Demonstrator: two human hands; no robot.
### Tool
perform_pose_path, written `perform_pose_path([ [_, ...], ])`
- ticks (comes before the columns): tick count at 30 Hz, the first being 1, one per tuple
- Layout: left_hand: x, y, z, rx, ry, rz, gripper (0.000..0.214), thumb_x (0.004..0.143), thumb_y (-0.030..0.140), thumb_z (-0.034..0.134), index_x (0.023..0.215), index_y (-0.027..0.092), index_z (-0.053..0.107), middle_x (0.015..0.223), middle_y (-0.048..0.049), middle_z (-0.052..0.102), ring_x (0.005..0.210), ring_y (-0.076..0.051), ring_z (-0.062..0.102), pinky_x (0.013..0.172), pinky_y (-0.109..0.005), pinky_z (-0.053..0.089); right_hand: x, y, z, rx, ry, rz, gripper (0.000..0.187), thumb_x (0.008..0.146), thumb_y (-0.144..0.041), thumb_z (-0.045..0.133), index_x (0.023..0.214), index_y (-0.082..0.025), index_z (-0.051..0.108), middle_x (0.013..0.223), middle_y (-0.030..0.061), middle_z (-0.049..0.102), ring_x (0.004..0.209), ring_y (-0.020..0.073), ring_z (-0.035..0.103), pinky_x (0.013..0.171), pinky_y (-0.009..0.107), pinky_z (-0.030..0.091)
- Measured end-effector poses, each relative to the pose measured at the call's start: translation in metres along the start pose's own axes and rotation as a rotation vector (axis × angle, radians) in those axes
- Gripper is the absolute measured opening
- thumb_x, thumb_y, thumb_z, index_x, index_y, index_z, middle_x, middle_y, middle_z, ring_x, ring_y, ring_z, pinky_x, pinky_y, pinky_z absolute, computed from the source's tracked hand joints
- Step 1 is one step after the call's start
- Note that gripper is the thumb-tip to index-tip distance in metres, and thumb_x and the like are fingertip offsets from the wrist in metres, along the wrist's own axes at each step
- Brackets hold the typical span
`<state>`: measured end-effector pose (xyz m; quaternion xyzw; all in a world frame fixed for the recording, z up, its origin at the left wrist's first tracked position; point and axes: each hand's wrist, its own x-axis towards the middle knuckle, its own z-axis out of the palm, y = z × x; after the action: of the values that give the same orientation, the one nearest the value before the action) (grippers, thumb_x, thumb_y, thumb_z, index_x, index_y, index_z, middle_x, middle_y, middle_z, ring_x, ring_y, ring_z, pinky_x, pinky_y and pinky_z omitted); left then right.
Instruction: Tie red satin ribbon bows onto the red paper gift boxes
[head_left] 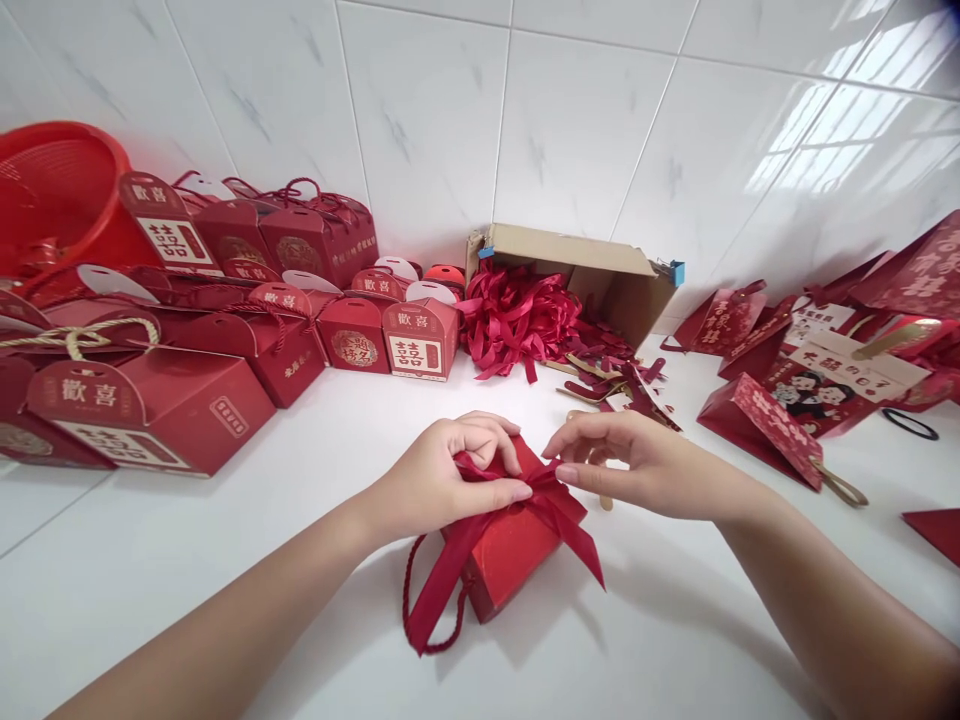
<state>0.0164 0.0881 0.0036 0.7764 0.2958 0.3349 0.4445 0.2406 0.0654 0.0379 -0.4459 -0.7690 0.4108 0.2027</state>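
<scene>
A red gift box (517, 555) lies on the white surface in front of me, with a dark red rope handle (409, 600) at its near left. Across its top runs a dark red ribbon (442, 590) gathered into a bow, its tails hanging to the left and right. My left hand (457, 470) is closed, pinching the bow's left side between thumb and fingers. On the other side, my right hand (637, 462) has its thumb and index finger together at the bow's right loop. Part of the knot is hidden by my fingers.
Several red boxes (161, 400) with rope handles stand at left, before a red plastic basket (67, 190). An open cardboard box (577, 243) at the back spills red ribbon bows (517, 310) and dark red strips (622, 385). Red gift bags (757, 425) and a black ring (910, 425) are at right.
</scene>
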Motion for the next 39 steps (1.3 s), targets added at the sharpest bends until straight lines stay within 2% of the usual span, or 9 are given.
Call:
perform_pose_path([
  [4,0.0,0.001,0.001,-0.009,0.02,0.006,0.052,0.07,0.019,0.072,0.058,0.021,0.021,0.078,-0.0036,0.064,0.109,-0.022,0.057,0.085,-0.031,0.046,-0.001,-0.001,0.011,-0.072,0.105,-0.032,0.01,0.083,-0.024,0.058,0.091,-0.019,0.063,0.087,0.0013,0.064,0.07,0.0108,0.058,0.061,0.023,0.05],
  [12,-0.001,0.004,0.002,0.014,0.018,0.018,0.05,0.071,0.022,0.072,0.057,0.021,0.024,0.079,-0.0036,0.066,0.109,-0.022,0.057,0.084,-0.03,0.047,0.003,0.001,0.024,-0.058,0.269,-0.099,0.003,0.077,-0.018,0.06,0.079,-0.02,0.057,0.08,-0.0021,0.061,0.068,0.0095,0.056,0.06,0.023,0.048],
  [17,-0.002,0.005,0.002,0.064,0.045,-0.024,0.044,0.074,0.027,0.07,0.055,0.021,0.031,0.075,-0.0036,0.068,0.11,-0.023,0.058,0.085,-0.031,0.047,0.007,0.003,0.036,-0.061,0.38,-0.195,0.011,0.072,-0.007,0.055,0.074,-0.018,0.055,0.07,-0.0031,0.058,0.061,0.0083,0.052,0.055,0.02,0.044],
  [22,-0.003,0.005,0.002,0.048,0.064,-0.016,0.049,0.074,0.025,0.069,0.055,0.021,0.024,0.073,-0.0027,0.069,0.109,-0.022,0.059,0.085,-0.03,0.047,0.011,0.009,0.045,-0.151,0.523,-0.267,0.014,0.072,-0.005,0.057,0.071,-0.018,0.052,0.066,-0.0028,0.055,0.058,0.0081,0.05,0.052,0.019,0.043],
  [26,-0.004,0.006,0.003,0.041,0.066,-0.021,0.048,0.074,0.024,0.069,0.055,0.021,0.025,0.073,-0.0022,0.069,0.108,-0.022,0.06,0.081,-0.029,0.048,0.01,0.01,0.042,-0.28,0.537,-0.456,0.021,0.076,-0.005,0.061,0.092,-0.019,0.061,0.08,0.0009,0.061,0.067,0.0092,0.056,0.056,0.019,0.047],
  [29,-0.003,0.006,0.003,0.038,0.059,-0.021,0.044,0.074,0.025,0.069,0.054,0.021,0.031,0.073,-0.0024,0.07,0.11,-0.022,0.059,0.084,-0.03,0.048,0.01,0.011,0.039,-0.332,0.54,-0.541,0.013,0.08,-0.008,0.061,0.086,-0.019,0.065,0.076,0.0013,0.062,0.065,0.0094,0.058,0.057,0.02,0.048],
  [34,-0.002,0.006,0.004,0.037,0.072,-0.013,0.046,0.075,0.025,0.069,0.054,0.021,0.028,0.071,-0.0025,0.068,0.106,-0.022,0.06,0.083,-0.03,0.049,0.012,0.014,0.038,-0.426,0.583,-0.606,0.018,0.081,-0.011,0.062,0.096,-0.019,0.067,0.103,0.0088,0.066,0.091,0.0171,0.064,0.075,0.028,0.054],
  [36,-0.002,0.006,0.004,0.041,0.068,-0.003,0.046,0.075,0.025,0.069,0.055,0.021,0.027,0.071,-0.0027,0.068,0.106,-0.023,0.061,0.083,-0.031,0.05,0.013,0.015,0.039,-0.434,0.533,-0.614,0.02,0.083,-0.01,0.06,0.098,-0.021,0.066,0.1,0.0068,0.069,0.089,0.017,0.065,0.077,0.03,0.054],
  [39,-0.003,0.005,0.004,0.031,0.06,0.005,0.048,0.075,0.024,0.068,0.056,0.021,0.024,0.069,-0.0026,0.068,0.108,-0.023,0.06,0.084,-0.032,0.05,0.013,0.017,0.039,-0.454,0.505,-0.645,0.016,0.085,-0.01,0.056,0.091,-0.02,0.067,0.084,0.0045,0.07,0.077,0.0153,0.064,0.068,0.028,0.053],
])
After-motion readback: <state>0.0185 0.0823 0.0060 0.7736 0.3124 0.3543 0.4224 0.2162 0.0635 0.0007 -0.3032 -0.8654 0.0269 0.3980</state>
